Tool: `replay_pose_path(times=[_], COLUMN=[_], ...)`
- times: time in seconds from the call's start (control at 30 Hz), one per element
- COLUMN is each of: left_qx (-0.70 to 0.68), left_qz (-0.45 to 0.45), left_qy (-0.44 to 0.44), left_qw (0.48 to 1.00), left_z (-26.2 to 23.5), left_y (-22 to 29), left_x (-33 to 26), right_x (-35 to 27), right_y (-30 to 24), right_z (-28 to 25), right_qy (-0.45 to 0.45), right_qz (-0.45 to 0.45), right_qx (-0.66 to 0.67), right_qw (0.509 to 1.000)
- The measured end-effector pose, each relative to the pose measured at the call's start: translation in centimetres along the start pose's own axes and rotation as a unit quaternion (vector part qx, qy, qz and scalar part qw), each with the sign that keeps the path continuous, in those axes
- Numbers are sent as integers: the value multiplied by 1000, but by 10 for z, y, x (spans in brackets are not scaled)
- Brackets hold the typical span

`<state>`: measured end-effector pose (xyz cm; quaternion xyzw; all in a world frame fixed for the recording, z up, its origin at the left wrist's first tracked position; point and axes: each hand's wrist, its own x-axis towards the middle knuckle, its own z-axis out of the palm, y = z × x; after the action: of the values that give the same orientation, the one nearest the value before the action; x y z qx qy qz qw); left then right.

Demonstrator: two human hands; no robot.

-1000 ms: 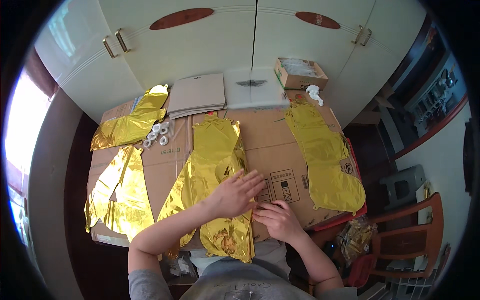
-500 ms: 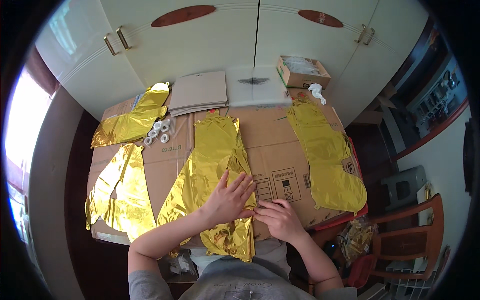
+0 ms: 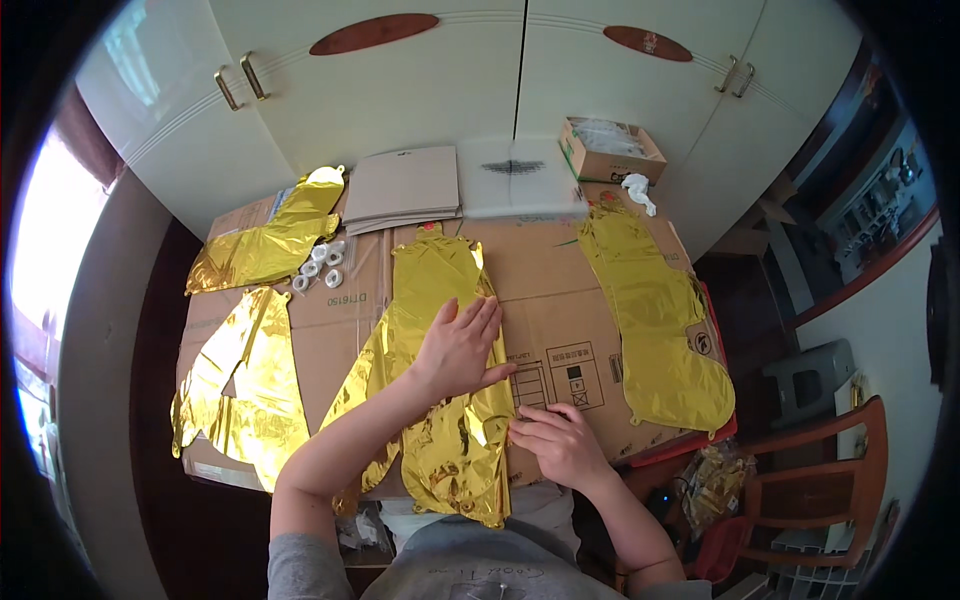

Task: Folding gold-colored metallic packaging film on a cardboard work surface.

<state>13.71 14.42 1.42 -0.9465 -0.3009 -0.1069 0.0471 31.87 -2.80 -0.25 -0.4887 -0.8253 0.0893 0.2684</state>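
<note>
Leans over a gold foil piece spread at the middle of a cardboard-covered table, close to the front of the body. Runs lengthwise from the far side to the near edge, drifting slightly right on the way down. Points its narrow, tabbed end away, toward the white cupboards, and sends a side branch out to the near left.

Rests the left hand flat on the foil, with fingers straight and slightly parted, thumb sticking out past the right edge. Bends the fingers of the right hand at that same edge, lower down, apparently in contact; cannot tell whether pinching or only touching.

Compared with half a second ago, sets the left hand farther up the foil, toward the tabbed end, baring more of the near part. Leaves the right hand at nearly the same spot.

Bears dark print in a boxed panel just right of the foil, and green characters to its left. Carries more dark lines on a whitish plastic packet at the back, too small to read.
</note>
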Motion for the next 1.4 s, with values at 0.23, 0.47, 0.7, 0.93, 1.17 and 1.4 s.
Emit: replay_pose_path(times=[0.23, 0.47, 0.7, 0.93, 1.17, 1.4], left_qx=[-23, -27, -22, -30, -28, -57], left_qz=[-26, -37, -50, -55, -57, -70], left_qy=[-14, -38, -133, -153, -150, -152], left_qw=[999, 998, 990, 986, 987, 984], left_z=[1, 1, 6, 16, 20, 16], left_y=[-13, -35, -51, -48, -50, -48], left_x=[23, 37, 43, 43, 43, 43], right_x=[2, 1, 3, 8, 67, 74], right_y=[-1, -1, -2, 13, 43, 50], right_z=[-2, -2, -4, -10, -16, -14], right_qy=[-2, 0, 6, 15, -15, -52], right_qz=[-2, -2, -8, -26, -99, -176], right_qx=[2, -1, 6, 52, -35, -43], right_qw=[1000, 1000, 1000, 998, 994, 982])
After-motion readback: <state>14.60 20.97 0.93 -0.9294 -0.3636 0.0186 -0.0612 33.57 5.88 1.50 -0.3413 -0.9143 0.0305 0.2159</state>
